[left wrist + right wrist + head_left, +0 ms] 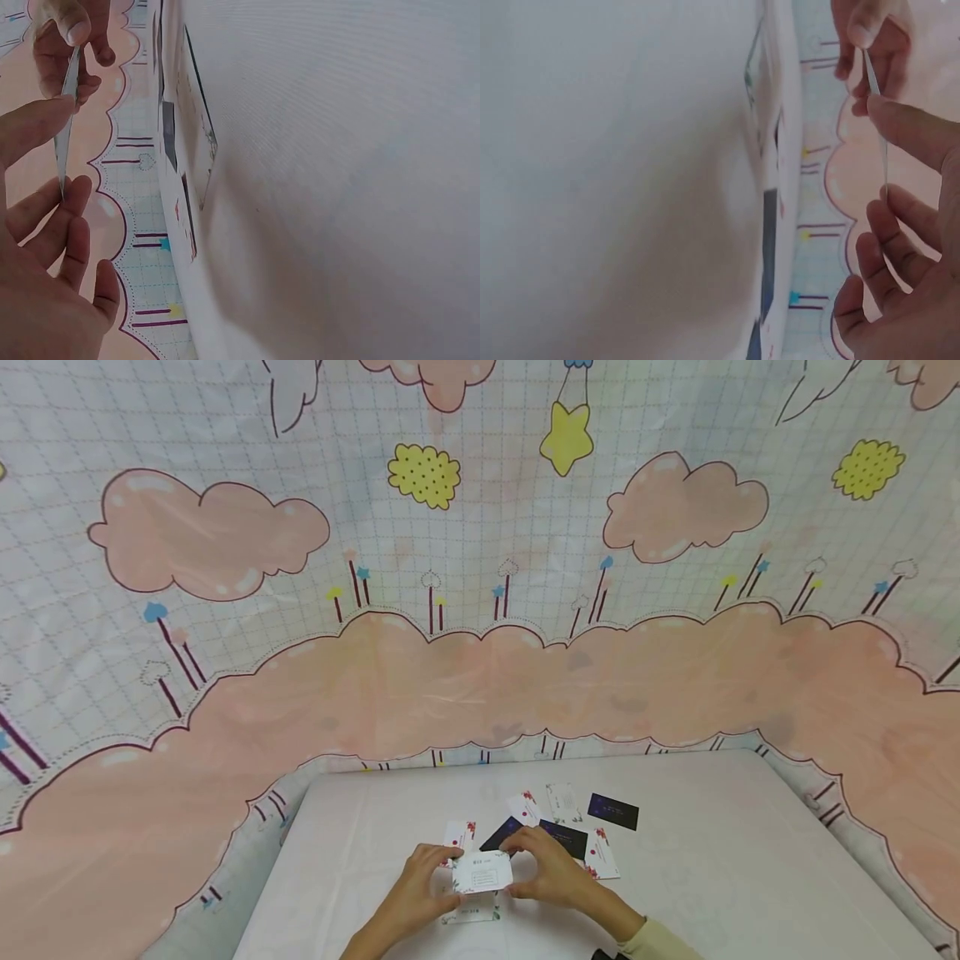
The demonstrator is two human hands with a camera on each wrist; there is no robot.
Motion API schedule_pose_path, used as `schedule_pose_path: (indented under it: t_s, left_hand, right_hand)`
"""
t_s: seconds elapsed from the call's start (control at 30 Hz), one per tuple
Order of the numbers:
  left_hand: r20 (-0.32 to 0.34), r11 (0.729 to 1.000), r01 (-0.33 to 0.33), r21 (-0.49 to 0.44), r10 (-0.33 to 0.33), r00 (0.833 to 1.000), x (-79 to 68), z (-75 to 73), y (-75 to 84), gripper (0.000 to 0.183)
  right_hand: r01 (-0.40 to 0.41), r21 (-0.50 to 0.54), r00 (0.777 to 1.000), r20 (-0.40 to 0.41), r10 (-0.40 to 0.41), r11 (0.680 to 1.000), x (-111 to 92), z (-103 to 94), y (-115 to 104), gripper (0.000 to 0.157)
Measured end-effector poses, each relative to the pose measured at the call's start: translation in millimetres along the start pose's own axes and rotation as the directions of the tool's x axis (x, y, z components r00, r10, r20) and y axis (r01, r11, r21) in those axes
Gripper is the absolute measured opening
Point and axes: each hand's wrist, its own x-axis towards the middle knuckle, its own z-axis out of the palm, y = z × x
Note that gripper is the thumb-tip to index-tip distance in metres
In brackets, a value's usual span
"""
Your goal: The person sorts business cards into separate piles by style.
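A white business card (482, 872) with green leaf corners and small print is held up above the table by both hands. My left hand (412, 887) pinches its left end between thumb and fingers. At the opposite end my right hand (552, 874) pinches it the same way. In the left wrist view the card (66, 139) appears almost edge-on, as a thin strip. The right wrist view also shows the card (880, 127) edge-on. Below it, another leaf-patterned white card (472, 910) lies on the table, partly hidden.
On the white table (360, 827), behind the hands, lie red-flowered white cards (602, 856), dark cards (613, 812) and a leaf-patterned card (564, 802), some overlapping. A patterned cloth (525, 681) hangs beyond the table. A black object (609, 955) shows at the bottom edge.
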Motion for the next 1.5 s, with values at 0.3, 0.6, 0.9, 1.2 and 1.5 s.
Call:
schedule_pose_path:
  t_s: [0.3,0.6,0.9,1.2,1.5]
  left_hand:
    - [0.008,0.998,-0.040,0.058,0.039,0.999,-7.0,-2.8,-9.6,0.054]
    - [0.080,0.988,-0.049,0.143,0.038,0.996,-11.2,1.8,-20.7,0.052]
    - [0.105,0.993,-0.006,0.114,-0.006,0.994,-14.8,5.1,-23.8,0.050]
    - [0.101,0.989,-0.007,0.147,-0.008,0.995,-16.1,8.8,-24.1,0.049]
    - [0.102,0.986,-0.005,0.168,-0.012,0.995,-15.8,10.4,-23.6,0.051]
  right_hand:
    - [-0.022,-0.051,0.999,0.033,0.024,0.998,-2,21.0,1,0.053]
    - [-0.055,-0.065,0.996,0.070,0.059,0.996,-5,31.7,-3,0.054]
    - [-0.110,-0.066,0.987,0.115,0.117,0.992,-5,37.2,-4,0.053]
    - [-0.104,-0.094,0.984,0.134,0.116,0.990,-5,39.4,-3,0.051]
    - [-0.090,-0.102,0.986,0.131,0.103,0.991,-6,40.6,-2,0.051]
